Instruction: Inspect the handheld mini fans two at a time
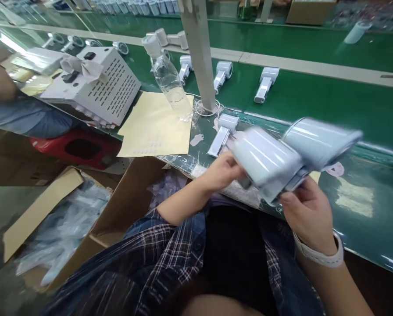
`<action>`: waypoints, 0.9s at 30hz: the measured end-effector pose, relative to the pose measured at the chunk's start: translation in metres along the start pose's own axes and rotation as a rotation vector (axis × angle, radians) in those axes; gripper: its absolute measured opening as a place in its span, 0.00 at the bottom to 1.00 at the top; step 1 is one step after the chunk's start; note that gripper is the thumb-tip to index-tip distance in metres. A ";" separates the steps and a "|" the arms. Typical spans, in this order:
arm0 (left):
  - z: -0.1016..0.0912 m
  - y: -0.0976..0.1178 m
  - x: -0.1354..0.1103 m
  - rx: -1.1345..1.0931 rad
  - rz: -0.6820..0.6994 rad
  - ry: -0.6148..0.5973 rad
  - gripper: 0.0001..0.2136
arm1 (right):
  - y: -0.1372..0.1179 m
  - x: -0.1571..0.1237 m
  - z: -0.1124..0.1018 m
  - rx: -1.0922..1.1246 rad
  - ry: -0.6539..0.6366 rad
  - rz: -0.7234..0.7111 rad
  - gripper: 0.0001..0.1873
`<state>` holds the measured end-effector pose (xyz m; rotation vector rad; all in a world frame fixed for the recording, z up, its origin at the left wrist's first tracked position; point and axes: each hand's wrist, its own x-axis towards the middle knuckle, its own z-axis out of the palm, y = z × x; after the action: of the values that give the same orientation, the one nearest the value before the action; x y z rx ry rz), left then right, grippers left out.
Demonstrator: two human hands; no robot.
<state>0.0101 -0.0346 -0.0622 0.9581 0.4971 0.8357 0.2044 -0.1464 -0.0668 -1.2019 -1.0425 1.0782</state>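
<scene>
Plaid shirt (163, 250) fills the foreground, below a dark green bench (380, 219). Two pale blue housings (265, 156) are held up over the bench's near edge, one beside and partly behind the other; motion blur, so cannot tell whether they are joined. Left hand (221, 173): fingers bent and closed at the near left edge of the nearer housing, fingertips partly hidden. Right hand (310, 208): thumb and fingers gripping the lower right end, where the two meet; white wristband (324, 259) on that wrist.

Handling (judged): glossy, thin-walled, probably hollow plastic. Expect light and stiff, a little slippery on the curved faces, liable to scuff or crack at thin edges if dropped or squeezed. Best hold: narrow lower end in one hand, the other steadying the rim; avoid pinching the smooth barrel alone.

Surroundings: a dryer-shaped piece (227, 122) lies on the bench just beyond the left hand; similar pieces (267, 81) lie farther off on the green belt (331, 101). Clear bottle (170, 79) stands on a yellow sheet (140, 127), left of the post (201, 57). Open carton (117, 206) below, to the left, with clear wrapping (71, 224) beside it.
</scene>
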 end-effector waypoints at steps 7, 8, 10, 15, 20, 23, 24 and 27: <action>0.020 -0.010 0.008 -0.214 -0.067 -0.174 0.26 | -0.016 -0.002 0.000 0.182 0.141 0.087 0.22; 0.023 -0.012 0.006 -0.214 -0.077 -0.196 0.28 | -0.016 -0.003 0.000 0.193 0.140 0.092 0.21; 0.027 -0.014 0.003 -0.201 -0.095 -0.210 0.29 | -0.017 -0.006 0.002 0.216 0.145 0.074 0.19; 0.031 -0.015 0.003 -0.147 -0.099 -0.206 0.30 | -0.016 -0.010 0.005 0.191 0.117 0.064 0.21; 0.030 -0.014 0.004 -0.110 -0.085 -0.207 0.27 | -0.012 -0.010 0.004 0.176 0.101 0.116 0.21; 0.028 -0.016 0.003 -0.075 -0.104 -0.293 0.23 | -0.011 -0.011 0.004 0.247 0.103 0.178 0.20; 0.028 -0.016 0.003 -0.063 -0.114 -0.318 0.23 | -0.010 -0.011 0.005 0.265 0.110 0.187 0.19; 0.026 -0.018 0.004 -0.053 -0.141 -0.309 0.24 | -0.009 -0.011 0.005 0.287 0.126 0.187 0.17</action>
<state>0.0381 -0.0503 -0.0649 0.9710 0.2702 0.5587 0.1983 -0.1568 -0.0578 -1.1319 -0.6624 1.2336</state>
